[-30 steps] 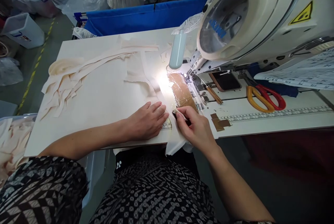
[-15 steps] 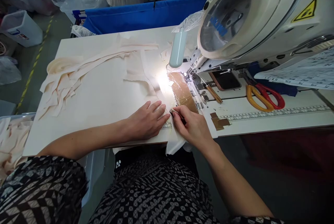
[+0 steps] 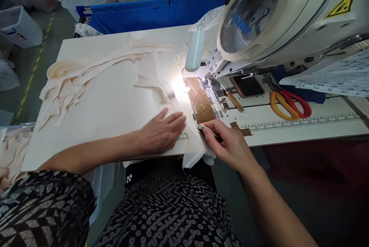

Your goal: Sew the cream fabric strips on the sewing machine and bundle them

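My left hand [image 3: 161, 131] lies flat on the white tabletop near its front edge, fingers stretched out beside a strip of pale fabric [image 3: 196, 143]. The strip runs from the lit sewing area down over the table's edge. To the right, my right hand [image 3: 226, 139] is closed, pinching the fabric's edge between thumb and forefinger. Something dark shows inside this hand, mostly hidden by the fingers. Beyond the hands stands a sewing machine [image 3: 259, 20], its needle area brightly lit, with brown tape [image 3: 198, 99] on the bed before it.
Pale cut fabric pieces [image 3: 69, 82] lie at the left of the table. Orange-and-red-handled scissors [image 3: 288, 105], a phone [image 3: 247, 85] and a wooden-handled tool [image 3: 235, 101] lie at the right. A blue cloth barrier [image 3: 155, 12] borders the back; a bin of fabric [image 3: 14, 154] stands lower left.
My right hand has moved right, away from my left hand, drawing the pinched fabric edge with it. My left hand stays flat, its fingers closer together. The view has shifted slightly.
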### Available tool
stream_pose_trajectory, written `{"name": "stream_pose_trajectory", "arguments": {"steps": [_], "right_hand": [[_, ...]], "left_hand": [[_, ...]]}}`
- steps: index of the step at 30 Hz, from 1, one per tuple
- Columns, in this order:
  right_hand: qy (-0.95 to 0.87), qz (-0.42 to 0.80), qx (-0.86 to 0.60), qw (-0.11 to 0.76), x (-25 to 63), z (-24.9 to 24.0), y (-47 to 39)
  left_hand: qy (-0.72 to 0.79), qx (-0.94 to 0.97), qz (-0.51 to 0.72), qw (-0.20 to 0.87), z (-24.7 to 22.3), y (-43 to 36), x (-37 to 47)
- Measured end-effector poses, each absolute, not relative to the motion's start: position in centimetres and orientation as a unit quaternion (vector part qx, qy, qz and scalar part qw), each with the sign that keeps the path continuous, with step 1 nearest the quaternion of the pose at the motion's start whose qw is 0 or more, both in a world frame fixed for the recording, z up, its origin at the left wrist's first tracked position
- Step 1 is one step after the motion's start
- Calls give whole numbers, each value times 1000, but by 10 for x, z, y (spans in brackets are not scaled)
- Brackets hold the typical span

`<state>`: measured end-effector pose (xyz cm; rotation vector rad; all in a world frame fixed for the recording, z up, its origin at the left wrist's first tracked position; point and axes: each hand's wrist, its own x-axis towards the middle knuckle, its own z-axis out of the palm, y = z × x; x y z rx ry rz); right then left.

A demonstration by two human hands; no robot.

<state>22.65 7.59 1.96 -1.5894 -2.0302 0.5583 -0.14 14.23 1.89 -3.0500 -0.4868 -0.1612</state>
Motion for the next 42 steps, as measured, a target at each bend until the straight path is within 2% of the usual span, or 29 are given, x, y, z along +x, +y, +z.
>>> {"name": "stream_pose_trajectory", "arguments": {"steps": [3,12,18,21,25,29,42], "right_hand": [[-744,170,-586,272,218,10,74],[-786,81,-554,263,210,3,79],[-825,89,-517,212,223,14,72],[-817,139,-524,194,236,19,61],[-760,195,-571,240,241,18,53],[-743,176,-585,274,230,12,56],[-785,104,-560,242,218,8,65]], "left_hand": [[-142,-987,-63,33,17,140,2],[-143,-982,-97,73,11,132,2],[-149,-981,-99,69,9,131,3],[-148,-982,-98,61,7,132,2],[-144,-983,-105,52,5,132,2],[-142,-985,-96,23,7,132,3],[-130,-983,-111,65,7,120,7]]}}
